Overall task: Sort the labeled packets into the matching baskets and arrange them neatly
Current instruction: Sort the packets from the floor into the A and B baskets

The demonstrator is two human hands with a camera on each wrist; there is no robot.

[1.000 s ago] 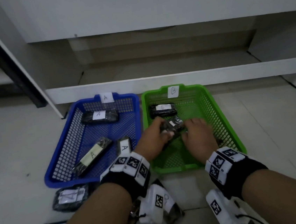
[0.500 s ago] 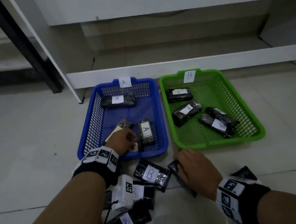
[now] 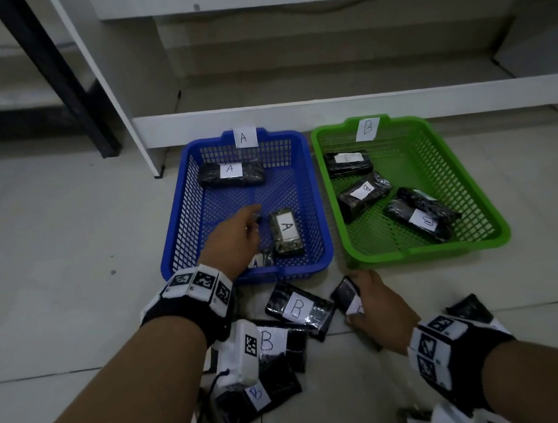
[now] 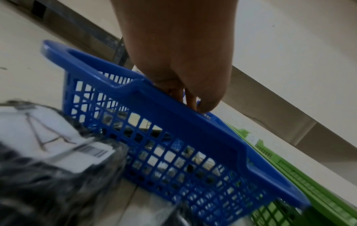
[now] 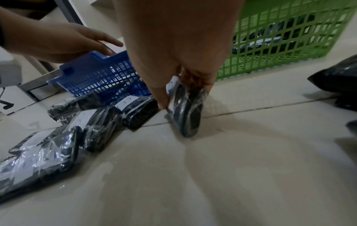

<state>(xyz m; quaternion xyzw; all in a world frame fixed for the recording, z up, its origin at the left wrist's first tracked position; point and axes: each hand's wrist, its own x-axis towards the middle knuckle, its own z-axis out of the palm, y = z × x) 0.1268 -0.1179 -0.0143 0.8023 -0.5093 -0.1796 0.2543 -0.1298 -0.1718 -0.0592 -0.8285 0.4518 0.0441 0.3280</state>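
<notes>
The blue basket (image 3: 183, 228) labelled A holds an A packet (image 3: 230, 173) at the back and another A packet (image 3: 286, 233) at the front. My left hand (image 3: 253, 222) reaches over its near rim, fingers extended, on a third packet (image 3: 262, 259) that it mostly hides. The green basket (image 3: 413, 254) labelled B holds several B packets (image 3: 365, 193). On the floor in front of it my right hand (image 3: 355, 293) grips a black packet (image 3: 345, 295) by its edges; in the right wrist view that packet (image 5: 187, 116) stands tilted on the tile.
Loose B packets (image 3: 296, 307) lie piled on the floor between my arms, and one more black packet (image 3: 468, 308) lies at the right. An A packet (image 4: 48, 152) lies outside the blue basket. A white shelf unit (image 3: 295, 113) and a black leg (image 3: 60, 79) stand behind.
A second ago both hands were in the green basket with a packet. The left hand has moved to the blue basket and the right hand has taken hold of a floor packet.
</notes>
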